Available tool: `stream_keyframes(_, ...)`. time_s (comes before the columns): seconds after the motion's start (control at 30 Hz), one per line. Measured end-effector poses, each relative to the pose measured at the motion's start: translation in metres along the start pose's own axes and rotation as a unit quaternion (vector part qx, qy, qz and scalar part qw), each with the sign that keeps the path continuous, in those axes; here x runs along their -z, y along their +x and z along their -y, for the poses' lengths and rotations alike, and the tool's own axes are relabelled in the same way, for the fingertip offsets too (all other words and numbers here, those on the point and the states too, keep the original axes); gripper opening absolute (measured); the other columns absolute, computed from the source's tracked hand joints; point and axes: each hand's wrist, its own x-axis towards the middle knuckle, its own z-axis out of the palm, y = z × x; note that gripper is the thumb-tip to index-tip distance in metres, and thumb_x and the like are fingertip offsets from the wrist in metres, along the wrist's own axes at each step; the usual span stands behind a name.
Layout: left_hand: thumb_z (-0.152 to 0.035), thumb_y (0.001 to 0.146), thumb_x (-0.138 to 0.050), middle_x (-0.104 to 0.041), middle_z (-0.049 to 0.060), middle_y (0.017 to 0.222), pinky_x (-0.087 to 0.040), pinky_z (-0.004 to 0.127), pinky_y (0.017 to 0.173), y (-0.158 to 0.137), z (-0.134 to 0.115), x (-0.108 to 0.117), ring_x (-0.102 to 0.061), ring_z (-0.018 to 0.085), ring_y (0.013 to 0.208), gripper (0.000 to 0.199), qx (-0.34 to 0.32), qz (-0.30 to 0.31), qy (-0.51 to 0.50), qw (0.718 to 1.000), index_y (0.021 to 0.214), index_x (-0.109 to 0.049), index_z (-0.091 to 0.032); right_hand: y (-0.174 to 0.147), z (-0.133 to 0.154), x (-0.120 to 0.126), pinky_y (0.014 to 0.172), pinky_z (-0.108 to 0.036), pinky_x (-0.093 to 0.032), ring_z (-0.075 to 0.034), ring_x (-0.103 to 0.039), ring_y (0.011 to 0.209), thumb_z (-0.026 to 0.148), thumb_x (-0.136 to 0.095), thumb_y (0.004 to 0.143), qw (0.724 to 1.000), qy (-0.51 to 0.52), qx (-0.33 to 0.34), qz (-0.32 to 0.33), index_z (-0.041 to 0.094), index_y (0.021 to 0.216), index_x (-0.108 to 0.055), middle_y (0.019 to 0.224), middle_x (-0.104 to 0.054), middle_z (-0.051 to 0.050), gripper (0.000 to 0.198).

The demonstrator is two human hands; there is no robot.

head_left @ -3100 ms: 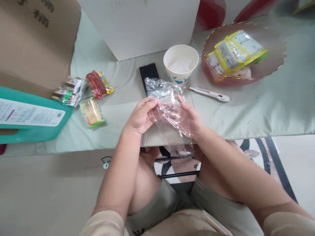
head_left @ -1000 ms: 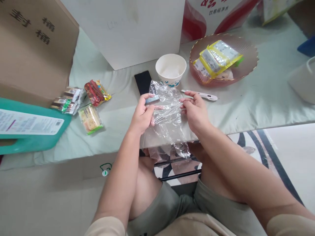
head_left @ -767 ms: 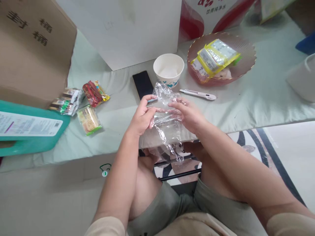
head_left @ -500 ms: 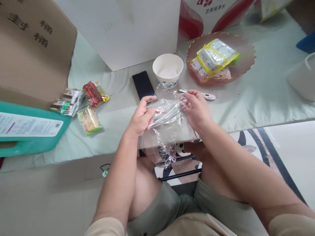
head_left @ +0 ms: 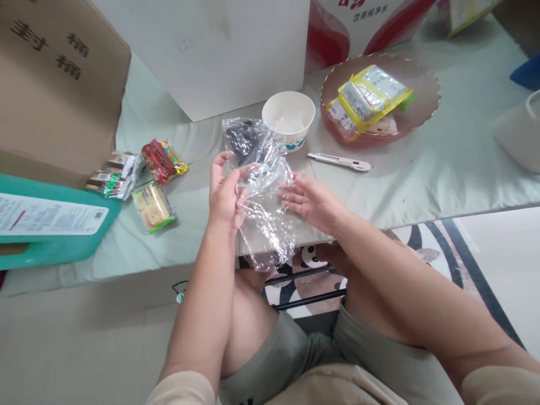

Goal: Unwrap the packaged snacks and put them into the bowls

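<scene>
A crumpled sheet of clear plastic wrap (head_left: 270,216) hangs between my hands and droops over the table's front edge. My left hand (head_left: 225,194) grips it between thumb and fingers. At the wrap's right side is my right hand (head_left: 314,202), its fingers stretched out, the tips at or touching the film. The wrap's upper part lies over a black phone (head_left: 244,138), which shows through it. Just behind stands a white paper bowl (head_left: 289,115) with a blue print, nothing visible inside. To its right lies a white utility knife (head_left: 340,162).
A pink ribbed bowl (head_left: 422,109) holds yellow packets (head_left: 371,95). Snack packets (head_left: 154,205) lie left, beside a teal container (head_left: 63,247) and a cardboard box (head_left: 59,124). A white box (head_left: 228,62) and a red-and-white carton (head_left: 329,39) stand behind; a white vessel (head_left: 521,135) is at right.
Both hands have moved left with the plastic wrap, which now covers the phone. My right hand has gone from pinching the film to outstretched fingers, and the utility knife shows fully.
</scene>
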Motion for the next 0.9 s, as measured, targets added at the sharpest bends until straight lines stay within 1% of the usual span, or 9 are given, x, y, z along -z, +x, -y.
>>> stream_keyframes(0.1,-0.038,0.084,-0.073,-0.075,-0.001,0.103,-0.014,0.02,0.038,0.004,0.002,0.001,-0.029,-0.001,0.036,0.046,-0.018,-0.03,-0.005,0.999,0.122,-0.047,-0.031,-0.009,-0.009,-0.012,0.064,-0.025,-0.054,-0.014,-0.068,0.075,0.03,-0.089,0.068,0.992,-0.079,-0.069,0.077,0.024,0.11,-0.054,0.089,-0.069,0.0,0.055)
stream_keyframes(0.17,-0.038,0.084,-0.074,-0.075,-0.002,0.101,-0.013,0.02,0.038,0.006,0.001,0.003,-0.03,-0.001,0.038,0.047,-0.029,-0.052,-0.005,0.998,0.121,-0.047,-0.03,-0.011,-0.01,-0.013,0.047,-0.021,-0.039,-0.009,-0.054,0.054,0.026,-0.087,0.068,0.987,-0.125,-0.067,0.077,0.023,0.109,-0.054,0.07,-0.059,0.007,0.054)
stream_keyframes(0.27,-0.038,0.086,-0.071,-0.075,-0.002,0.098,-0.009,0.02,0.038,0.007,-0.002,0.008,-0.028,-0.001,0.037,0.044,-0.048,-0.103,-0.016,0.993,0.121,-0.047,-0.03,-0.01,-0.006,-0.008,0.04,-0.021,-0.023,-0.005,-0.037,0.044,0.024,-0.081,0.072,0.986,-0.156,-0.04,0.042,0.022,0.107,-0.057,0.061,-0.05,0.011,0.042)
stream_keyframes(0.37,-0.033,0.086,-0.07,-0.074,-0.003,0.091,-0.007,0.02,0.036,0.007,-0.007,0.01,-0.026,0.0,0.036,0.04,-0.031,-0.124,-0.031,0.991,0.118,-0.047,-0.029,-0.007,0.004,-0.001,0.047,-0.02,-0.037,-0.007,-0.05,0.055,0.019,-0.08,0.072,0.99,-0.136,-0.02,0.017,0.021,0.1,-0.063,0.072,-0.061,0.006,0.033)
stream_keyframes(0.43,-0.03,0.084,-0.07,-0.074,-0.003,0.089,-0.009,0.02,0.034,0.006,-0.008,0.008,-0.027,0.0,0.035,0.038,0.002,-0.109,-0.033,0.993,0.116,-0.049,-0.028,-0.006,0.009,0.0,0.066,-0.021,-0.052,-0.01,-0.065,0.077,0.02,-0.082,0.072,0.996,-0.086,-0.009,0.004,0.02,0.096,-0.065,0.088,-0.07,0.001,0.029)
stream_keyframes(0.53,-0.029,0.084,-0.07,-0.074,-0.002,0.087,-0.01,0.02,0.032,0.001,-0.007,0.0,-0.03,0.001,0.033,0.033,0.04,-0.07,-0.025,0.996,0.111,-0.051,-0.027,-0.005,0.01,-0.002,0.088,-0.026,-0.057,-0.016,-0.07,0.103,0.029,-0.085,0.075,0.998,-0.03,-0.042,0.026,0.021,0.098,-0.067,0.105,-0.074,-0.005,0.03)
stream_keyframes(0.63,-0.03,0.083,-0.07,-0.073,-0.002,0.085,-0.01,0.019,0.03,-0.004,-0.005,-0.007,-0.033,0.001,0.031,0.028,0.055,-0.019,-0.019,0.998,0.104,-0.053,-0.026,-0.005,0.007,-0.007,0.077,-0.025,-0.056,-0.016,-0.069,0.096,0.031,-0.085,0.077,0.992,-0.063,-0.084,0.067,0.02,0.1,-0.07,0.109,-0.075,-0.007,0.03)
stream_keyframes(0.77,-0.031,0.08,-0.071,-0.073,-0.002,0.084,-0.015,0.02,0.028,-0.005,-0.003,-0.006,-0.04,0.003,0.031,0.026,0.062,0.031,-0.017,0.997,0.1,-0.055,-0.024,-0.003,0.002,-0.01,0.055,-0.021,-0.048,-0.01,-0.062,0.065,0.024,-0.083,0.075,0.988,-0.126,-0.055,0.064,0.021,0.09,-0.067,0.083,-0.072,-0.001,0.022)
stream_keyframes(0.9,-0.048,0.083,-0.069,-0.075,0.004,0.077,-0.042,0.02,0.038,0.001,-0.002,0.001,-0.063,0.011,0.047,0.032,0.146,0.056,0.025,0.987,0.097,-0.065,-0.019,-0.001,0.004,-0.008,0.043,-0.021,-0.036,-0.009,-0.047,0.044,0.023,-0.073,0.08,0.978,-0.204,0.033,0.002,0.024,0.091,-0.062,0.056,-0.059,0.006,0.016)
